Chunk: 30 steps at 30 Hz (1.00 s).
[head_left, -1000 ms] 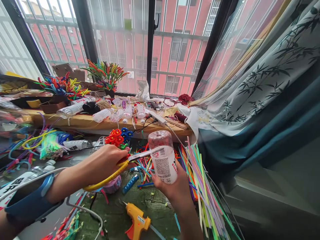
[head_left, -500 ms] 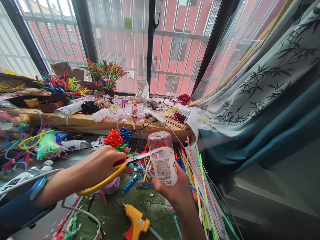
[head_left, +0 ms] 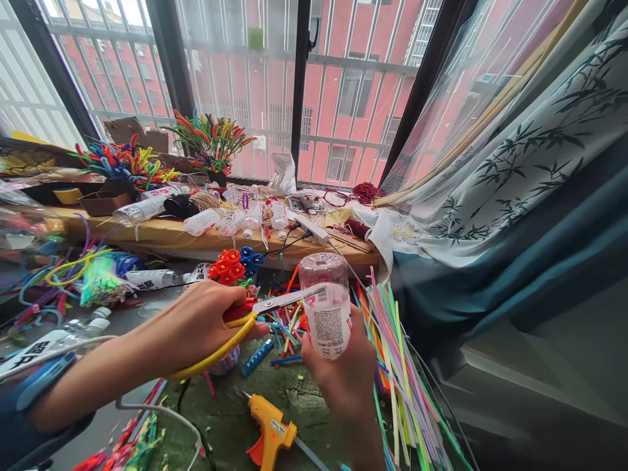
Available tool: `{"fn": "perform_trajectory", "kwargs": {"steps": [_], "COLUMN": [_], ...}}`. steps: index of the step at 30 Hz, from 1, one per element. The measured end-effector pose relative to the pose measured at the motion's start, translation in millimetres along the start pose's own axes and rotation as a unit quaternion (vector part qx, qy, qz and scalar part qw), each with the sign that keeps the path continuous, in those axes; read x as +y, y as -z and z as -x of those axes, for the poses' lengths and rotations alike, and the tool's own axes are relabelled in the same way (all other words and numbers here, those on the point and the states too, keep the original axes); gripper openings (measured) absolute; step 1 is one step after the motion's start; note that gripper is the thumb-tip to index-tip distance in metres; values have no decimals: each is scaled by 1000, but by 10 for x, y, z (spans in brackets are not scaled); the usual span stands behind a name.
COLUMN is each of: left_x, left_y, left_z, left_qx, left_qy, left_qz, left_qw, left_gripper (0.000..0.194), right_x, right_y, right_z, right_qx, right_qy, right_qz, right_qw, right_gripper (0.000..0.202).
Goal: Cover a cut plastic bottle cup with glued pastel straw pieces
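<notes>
My left hand [head_left: 216, 320] is closed around the handles of scissors [head_left: 277, 302], one handle yellow and one red. Their blades point right and meet the side of a clear plastic bottle [head_left: 324, 271]; how far the tips go in is hard to tell. The bottle is upside down, base up, with a white label carrying a barcode and a square code. My right hand [head_left: 338, 366] wraps around its lower part, hiding the neck. Below them on the green tabletop [head_left: 230, 425] lies a yellow hot glue gun [head_left: 271, 432].
Pipe cleaners [head_left: 402, 366] lie bundled at right. A blue tube [head_left: 257, 357] sits near red flowers [head_left: 227, 267] and blue flowers [head_left: 250, 260]. Several bottles [head_left: 201, 221] and a power strip [head_left: 311, 227] crowd the windowsill. White cable [head_left: 161, 413] crosses at left. Curtains [head_left: 520, 176] hang right.
The bottle has shifted slightly right in view, its label turned a little. The scissors and my left hand have moved right with it, the blades staying against the bottle.
</notes>
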<state>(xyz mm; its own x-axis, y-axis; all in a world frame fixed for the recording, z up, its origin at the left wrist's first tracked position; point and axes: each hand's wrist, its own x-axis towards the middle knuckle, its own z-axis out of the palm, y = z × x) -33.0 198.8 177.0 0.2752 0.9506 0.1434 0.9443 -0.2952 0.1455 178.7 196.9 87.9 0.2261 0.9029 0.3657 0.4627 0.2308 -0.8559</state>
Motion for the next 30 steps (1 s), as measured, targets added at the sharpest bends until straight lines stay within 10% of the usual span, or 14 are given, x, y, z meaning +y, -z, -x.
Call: {"fn": "perform_trajectory", "kwargs": {"steps": [6,17,30], "left_x": [17,-37,100], "left_y": [-32,9,200], "left_z": [3,0,98], "left_qx": [4,-31,-80], "left_qy": [-7,11,-12], "left_qz": [14,-47,2], "left_qw": [1000,998,997], "left_gripper": [50,58,42], "right_x": [-153,-97,-328], "right_y": [63,152,361], "right_z": [80,13,189], "right_qx": [-74,-157,-43], "right_qy": [-1,16,27], "right_qz": [-167,-154,-56], "right_qw": [983,975,997], "right_gripper": [41,41,35]}}
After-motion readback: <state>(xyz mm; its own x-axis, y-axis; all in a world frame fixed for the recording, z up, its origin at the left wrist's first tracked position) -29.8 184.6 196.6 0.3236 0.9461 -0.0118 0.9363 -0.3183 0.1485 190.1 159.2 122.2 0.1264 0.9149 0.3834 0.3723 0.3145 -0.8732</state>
